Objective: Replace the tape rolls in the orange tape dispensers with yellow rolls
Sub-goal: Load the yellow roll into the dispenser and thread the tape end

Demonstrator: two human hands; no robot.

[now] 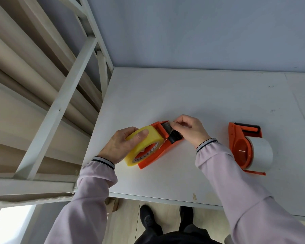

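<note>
White table (192,95) up against the wall, its top plain and a little scuffed, with a small brownish mark near the front edge. Two orange dispensers lie on it. The near-left dispenser (154,155) rests flat on its side with a yellow roll (144,145) seated in it. Well apart to the right, the second dispenser (239,148) also lies on its side, roller end toward the wall, carrying a pale, whitish roll (261,154). The far half of the tabletop is bare white board, just a few faint dark specks off to the right.
</note>
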